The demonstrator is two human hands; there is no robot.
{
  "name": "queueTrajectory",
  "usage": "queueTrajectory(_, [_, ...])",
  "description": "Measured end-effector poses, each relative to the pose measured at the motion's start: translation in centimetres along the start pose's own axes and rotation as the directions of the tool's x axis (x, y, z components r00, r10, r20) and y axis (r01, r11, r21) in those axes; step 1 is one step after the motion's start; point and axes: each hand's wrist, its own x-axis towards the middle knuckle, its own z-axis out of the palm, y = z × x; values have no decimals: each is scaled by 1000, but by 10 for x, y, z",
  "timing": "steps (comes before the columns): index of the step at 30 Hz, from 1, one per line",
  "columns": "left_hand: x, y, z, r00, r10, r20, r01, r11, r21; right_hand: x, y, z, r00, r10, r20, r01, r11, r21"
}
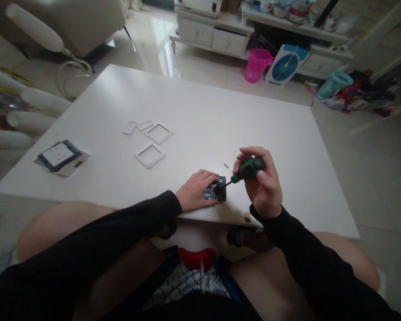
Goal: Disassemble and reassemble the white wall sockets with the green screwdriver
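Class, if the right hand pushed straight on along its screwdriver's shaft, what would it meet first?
Going that way, the right hand would most likely drive the screwdriver into the dark module under the left hand; whether the tip touches it is unclear.

**Pink basket next to a blue fan**

The pink basket [256, 66] and the blue and white fan [285, 66] are on the shiny floor [217, 80], by a long white cabinet [214, 41]. Bowls [281, 10] sit up top. A blue-green basket [335, 84] is beside a messy pile [361, 94]. A little yellow toy [247, 217] is at the table's [270, 129] near edge.
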Motion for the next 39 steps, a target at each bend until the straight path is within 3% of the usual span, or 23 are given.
queueTrajectory(4, [0,-1,1,1000,9,-8,-9,1000,-16,1,-7,2,999,-35,26,38,994,-103])
queueTrajectory(10, [0,-1,1,1000,6,2,-6,1000,-9,-1,-5,5,997,-43,-58,39,997,-68])
queueTrajectory(15, [0,0,0,1000,-3,10,3,1000,-5,-1,-2,1,1000,-9,-11,9,1000,-23])
queueTrajectory(21, [-1,-1,1,1000,0,4,0,1000,-27,0,-10,3,999,-41,19,43,991,-126])
queueTrajectory(27, [-1,-2,1,1000,-3,17,3,1000,-1,-2,-2,3,997,-34,-71,30,998,-47])
queueTrajectory(31, [-1,-1,1,1000,-4,21,4,1000,17,-3,1,-1,999,33,19,-33,999,19])
queueTrajectory(34, [-1,-1,0,1000,-3,13,3,1000,13,-3,-3,-2,995,85,54,-83,996,-31])
queueTrajectory(39, [-1,-2,1,1000,7,8,-7,1000,-13,-2,-12,-1,995,9,97,12,978,-209])
